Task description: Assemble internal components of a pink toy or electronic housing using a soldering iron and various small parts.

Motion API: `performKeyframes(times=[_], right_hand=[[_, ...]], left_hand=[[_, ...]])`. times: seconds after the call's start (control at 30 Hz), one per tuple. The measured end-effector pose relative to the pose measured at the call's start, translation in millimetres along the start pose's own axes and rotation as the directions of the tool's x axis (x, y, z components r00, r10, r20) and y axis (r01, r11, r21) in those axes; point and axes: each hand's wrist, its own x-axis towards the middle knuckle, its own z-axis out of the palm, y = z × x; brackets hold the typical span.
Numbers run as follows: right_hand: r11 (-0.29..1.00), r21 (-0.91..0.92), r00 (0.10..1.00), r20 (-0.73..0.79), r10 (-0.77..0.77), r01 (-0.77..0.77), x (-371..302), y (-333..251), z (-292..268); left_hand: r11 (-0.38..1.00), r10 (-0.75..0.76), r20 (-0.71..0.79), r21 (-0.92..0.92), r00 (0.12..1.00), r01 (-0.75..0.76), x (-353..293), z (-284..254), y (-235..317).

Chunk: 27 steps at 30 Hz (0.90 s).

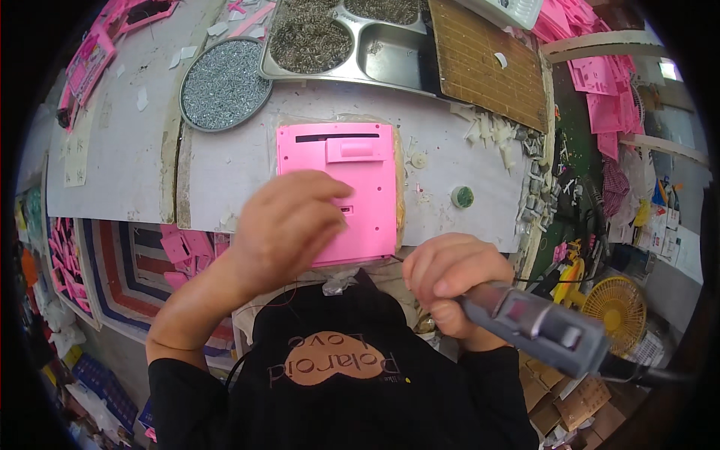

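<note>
A flat pink plastic casing (367, 176) lies on the worktable, with a dark slot near its far edge, a raised block below the slot and small screw holes along its sides. Over its left part is my left hand (289, 221), fingers curled inward; whatever they may hold is hidden. My right hand (457, 281) grips a grey electric screwdriver (536, 326), its cord running off to the right. The driver's thin tip points at the casing's near right corner. Under the casing, a yellowish padded sheet (400, 195) shows along the right side.
A round tray of silvery screws (227, 84) and a metal compartment tray (360, 71) with small dark parts stand at the back. A brown board (491, 64) lies beside them. Small white parts (491, 135), a green-topped round piece (463, 196) and a yellow fan (615, 311) are to the right.
</note>
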Motion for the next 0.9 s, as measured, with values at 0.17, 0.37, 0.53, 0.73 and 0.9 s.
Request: performKeyframes(times=[0.17,0.37,0.53,0.73,0.9], right_hand=[[0.976,-0.196,0.971,0.233,-0.052,0.099,7.7,3.4,1.8],[0.995,-0.023,0.967,0.239,-0.088,0.096,31.0,-6.1,-9.6],[0.975,-0.172,0.960,0.265,-0.093,0.142,41.2,21.6,7.3],[0.992,-0.070,0.958,0.276,-0.083,0.106,50.0,19.6,3.3],[0.969,-0.188,0.974,0.190,-0.124,0.161,72.5,33.2,-11.9]], left_hand=[[0.999,0.021,0.082,0.029,0.996,-0.024,-5.9,13.4,-0.8],[0.999,0.000,0.089,0.034,0.996,-0.003,-7.1,14.6,-3.6],[1.000,-0.013,0.116,0.003,0.993,0.013,-11.3,13.8,-2.8],[1.000,0.004,0.073,-0.027,0.997,-0.002,-10.5,15.9,-9.0],[1.000,-0.006,0.078,-0.027,0.997,0.008,-12.8,15.8,-5.9]])
